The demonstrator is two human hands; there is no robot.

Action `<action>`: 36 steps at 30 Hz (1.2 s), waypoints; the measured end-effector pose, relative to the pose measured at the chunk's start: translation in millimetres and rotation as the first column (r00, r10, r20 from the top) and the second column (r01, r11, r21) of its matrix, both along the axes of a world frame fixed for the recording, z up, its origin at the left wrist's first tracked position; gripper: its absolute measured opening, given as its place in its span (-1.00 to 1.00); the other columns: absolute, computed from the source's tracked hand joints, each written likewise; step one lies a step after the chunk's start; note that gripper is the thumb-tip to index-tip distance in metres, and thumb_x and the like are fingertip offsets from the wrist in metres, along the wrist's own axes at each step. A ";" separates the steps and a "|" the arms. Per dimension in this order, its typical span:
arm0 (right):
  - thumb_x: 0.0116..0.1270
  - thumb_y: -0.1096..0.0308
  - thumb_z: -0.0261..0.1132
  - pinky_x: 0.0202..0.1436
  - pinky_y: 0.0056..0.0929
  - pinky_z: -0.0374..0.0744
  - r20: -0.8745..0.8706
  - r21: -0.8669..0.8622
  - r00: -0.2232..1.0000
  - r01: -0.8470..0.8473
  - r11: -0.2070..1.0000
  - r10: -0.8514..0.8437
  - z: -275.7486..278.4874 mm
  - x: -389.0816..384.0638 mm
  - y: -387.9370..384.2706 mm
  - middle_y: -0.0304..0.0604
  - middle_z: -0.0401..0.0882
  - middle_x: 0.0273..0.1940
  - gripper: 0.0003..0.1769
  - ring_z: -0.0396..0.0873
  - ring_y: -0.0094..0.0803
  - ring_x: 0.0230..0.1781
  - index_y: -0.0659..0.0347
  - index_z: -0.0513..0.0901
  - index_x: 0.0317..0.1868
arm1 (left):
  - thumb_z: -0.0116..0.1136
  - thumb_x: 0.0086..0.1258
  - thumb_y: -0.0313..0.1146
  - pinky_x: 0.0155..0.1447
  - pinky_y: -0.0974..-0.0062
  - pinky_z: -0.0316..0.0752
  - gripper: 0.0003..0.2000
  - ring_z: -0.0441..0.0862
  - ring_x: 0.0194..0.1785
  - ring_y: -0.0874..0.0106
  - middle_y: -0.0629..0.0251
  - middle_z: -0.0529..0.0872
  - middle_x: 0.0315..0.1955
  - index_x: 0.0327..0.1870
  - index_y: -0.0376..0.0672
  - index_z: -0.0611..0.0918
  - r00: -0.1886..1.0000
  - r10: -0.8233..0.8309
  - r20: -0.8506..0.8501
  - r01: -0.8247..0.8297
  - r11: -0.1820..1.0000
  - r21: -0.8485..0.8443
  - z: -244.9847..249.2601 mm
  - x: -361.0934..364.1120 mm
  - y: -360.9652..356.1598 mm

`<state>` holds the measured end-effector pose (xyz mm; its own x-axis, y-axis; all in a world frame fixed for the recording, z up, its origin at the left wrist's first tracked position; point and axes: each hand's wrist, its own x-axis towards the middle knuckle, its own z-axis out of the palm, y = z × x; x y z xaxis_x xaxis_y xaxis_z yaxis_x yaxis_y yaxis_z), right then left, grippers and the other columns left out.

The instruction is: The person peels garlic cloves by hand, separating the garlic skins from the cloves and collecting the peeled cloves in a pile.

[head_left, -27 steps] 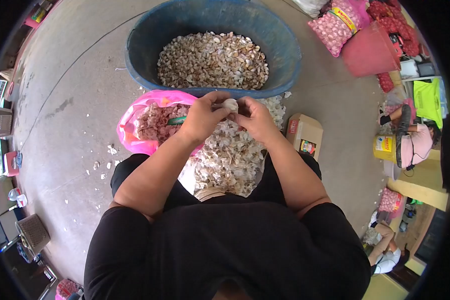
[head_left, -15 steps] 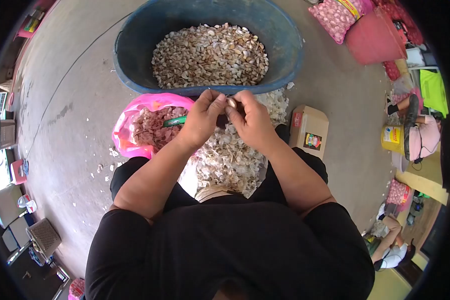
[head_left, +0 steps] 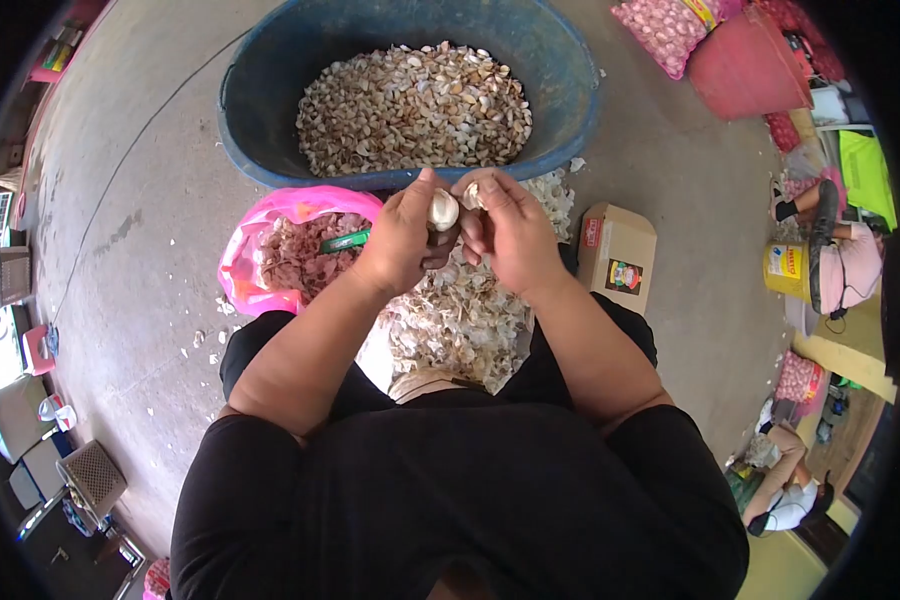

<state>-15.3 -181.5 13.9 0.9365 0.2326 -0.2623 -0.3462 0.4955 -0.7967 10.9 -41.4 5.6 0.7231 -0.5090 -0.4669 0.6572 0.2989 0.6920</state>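
Observation:
My left hand (head_left: 402,235) is closed around a pale, rounded garlic bulb (head_left: 443,210), held near the tub's front rim. Close beside it, my right hand (head_left: 510,225) pinches a small whitish piece of garlic (head_left: 473,195); whether it is a clove or skin is hard to tell. Beyond both hands, the big blue tub (head_left: 240,130) holds many loose garlic cloves (head_left: 415,110). A pink plastic bag (head_left: 238,255) of reddish skins sits left of my left hand, with a green strip-like object (head_left: 345,242) over the skins. Papery garlic skins (head_left: 460,325) are heaped between my legs.
A cardboard box (head_left: 615,255) stands to the right on the concrete floor. Garlic-filled net sacks (head_left: 665,35) and a red tub (head_left: 750,65) are at the upper right. Two people sit along the right side, one near a yellow bucket (head_left: 787,270). A dark cable (head_left: 135,145) crosses the floor at left.
My hands have turned and moved slightly apart. The pale bulb now shows in my left fingers, with a small piece in my right. The view has shifted slightly.

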 end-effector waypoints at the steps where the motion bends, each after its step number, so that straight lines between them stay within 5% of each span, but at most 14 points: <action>1: 0.36 0.16 -0.07 -0.62 -0.60 0.33 -0.076 0.025 0.997 0.019 1.000 -0.017 5.4 0.8 -0.5 -0.23 0.37 -0.54 -0.71 0.30 -0.59 -0.62 0.19 0.44 -0.20 | -0.35 0.39 0.01 -0.71 0.68 0.05 -0.60 0.14 -0.77 0.62 0.41 0.34 -0.74 -0.35 -0.14 0.43 0.996 -0.068 -0.057 0.063 0.994 -0.084 -2.5 5.3 5.4; 4: 0.33 0.18 -0.01 -0.64 -0.64 0.29 -0.189 0.119 0.980 0.087 0.989 -0.063 7.7 4.2 -4.6 -0.23 0.35 -0.54 -0.72 0.27 -0.60 -0.65 0.23 0.44 -0.18 | -0.27 0.37 0.01 -0.58 0.66 0.19 -0.62 0.26 -0.64 0.58 0.37 0.43 -0.61 -0.30 -0.15 0.44 0.994 -0.054 -0.098 0.045 0.994 -0.100 -3.2 8.1 10.6; 8: 0.30 0.15 0.06 -0.66 -0.66 0.25 -0.193 -0.148 0.976 -0.131 0.980 0.101 -4.6 8.1 -20.7 -0.35 0.27 -0.65 -0.72 0.20 -0.65 -0.71 0.22 0.47 -0.23 | -0.16 0.35 -0.04 -0.37 0.58 0.32 -0.67 0.38 -0.43 0.53 0.37 0.48 -0.44 -0.22 -0.15 0.45 0.998 0.046 -0.050 -0.049 0.998 -0.048 -12.5 8.6 13.4; 11: 0.31 0.11 0.05 -0.68 -0.66 0.21 -0.211 -0.330 0.975 -0.142 0.933 0.073 -13.0 11.3 -21.3 -0.42 0.18 -0.69 -0.70 0.14 -0.67 -0.73 0.19 0.47 -0.26 | -0.08 0.33 -0.10 -0.29 0.55 0.34 -0.70 0.41 -0.35 0.51 0.38 0.49 -0.39 -0.17 -0.15 0.44 0.999 0.026 -0.024 -0.027 0.998 -0.050 -11.7 9.2 17.1; 14: 0.33 0.10 0.02 -0.70 -0.67 0.16 -0.244 -0.250 0.968 -0.009 0.968 -0.054 -6.5 10.2 -11.9 -0.43 0.13 -0.70 -0.69 0.10 -0.69 -0.72 0.18 0.47 -0.24 | 0.01 0.29 -0.14 -0.30 0.57 0.35 -0.72 0.42 -0.34 0.53 0.40 0.49 -0.39 -0.15 -0.15 0.44 0.996 -0.075 0.040 0.074 0.997 0.031 -11.5 6.5 18.9; 17: 0.36 0.10 -0.05 -0.70 -0.68 0.18 -0.119 -0.298 0.991 0.020 0.954 -0.058 -2.0 5.6 0.9 -0.42 0.17 -0.66 -0.67 0.14 -0.70 -0.71 0.19 0.47 -0.18 | 0.09 0.24 -0.15 -0.33 0.62 0.35 -0.69 0.42 -0.37 0.58 0.42 0.48 -0.41 -0.14 -0.16 0.44 0.976 -0.182 0.119 0.159 0.971 0.178 -10.3 0.4 15.4; 20: 0.37 0.09 -0.10 -0.69 -0.69 0.22 0.226 -0.607 0.974 0.151 0.780 -0.012 -25.6 3.1 10.9 -0.40 0.23 -0.60 -0.63 0.18 -0.71 -0.69 0.20 0.46 -0.12 | 0.11 0.24 -0.22 -0.37 0.70 0.33 -0.74 0.40 -0.43 0.66 0.43 0.49 -0.48 -0.20 -0.20 0.47 0.954 -0.210 0.213 0.128 0.931 0.343 -7.5 -5.8 8.8; 21: 0.37 0.16 -0.07 -0.36 -0.52 0.41 0.143 -0.628 0.989 0.108 0.770 -0.022 -12.8 0.5 13.3 -0.21 0.46 -0.53 -0.66 0.41 -0.51 -0.52 0.29 0.47 -0.16 | 0.10 0.24 -0.26 -0.36 0.70 0.33 -0.78 0.40 -0.43 0.66 0.42 0.50 -0.48 -0.22 -0.21 0.48 0.948 -0.204 0.243 0.098 0.917 0.387 -7.8 -6.7 8.4; 24: 0.35 0.17 -0.03 -0.37 -0.51 0.40 0.197 -0.658 0.977 0.071 0.750 0.081 -21.2 0.6 10.5 -0.19 0.46 -0.54 -0.67 0.41 -0.52 -0.52 0.28 0.47 -0.17 | 0.05 0.22 -0.41 -0.37 0.67 0.34 -0.87 0.41 -0.46 0.65 0.37 0.53 -0.54 -0.30 -0.28 0.52 0.855 -0.181 0.486 -0.107 0.855 0.508 -10.7 -4.5 8.5; 26: 0.33 0.19 0.03 -0.51 -0.56 0.41 0.180 -0.588 0.980 0.041 0.808 0.081 -20.3 0.0 12.0 -0.23 0.43 -0.55 -0.72 0.38 -0.57 -0.61 0.27 0.48 -0.22 | 0.08 0.18 -0.41 -0.43 0.60 0.35 -0.84 0.42 -0.52 0.59 0.32 0.53 -0.58 -0.31 -0.31 0.53 0.776 -0.166 0.608 -0.191 0.857 0.478 -19.5 -4.3 10.8; 31: 0.29 0.30 0.09 -0.67 -0.64 0.41 -0.084 -0.398 0.996 -0.035 0.917 0.001 -19.9 5.3 -1.3 -0.31 0.39 -0.55 -0.82 0.33 -0.66 -0.66 0.26 0.48 -0.27 | 0.06 0.14 -0.43 -0.42 0.59 0.36 -0.86 0.41 -0.50 0.61 0.32 0.53 -0.60 -0.33 -0.31 0.53 0.859 -0.220 0.462 -0.065 0.848 0.526 -2.5 -2.6 15.7; 36: 0.25 0.38 0.13 -0.62 -0.62 0.44 -0.021 -0.285 0.999 -0.035 0.958 0.030 -17.2 2.1 2.2 -0.29 0.39 -0.55 -0.86 0.36 -0.62 -0.65 0.29 0.48 -0.28 | 0.07 0.14 -0.41 -0.43 0.60 0.35 -0.85 0.41 -0.53 0.61 0.32 0.54 -0.62 -0.35 -0.32 0.53 0.823 -0.240 0.515 -0.087 0.843 0.531 -12.0 -0.5 17.2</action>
<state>-13.3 -179.3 -3.3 0.9247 0.1757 -0.3378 -0.3727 0.2370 -0.8972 10.3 -24.1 -6.4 0.9014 -0.3775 -0.2120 0.1265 -0.2387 0.9628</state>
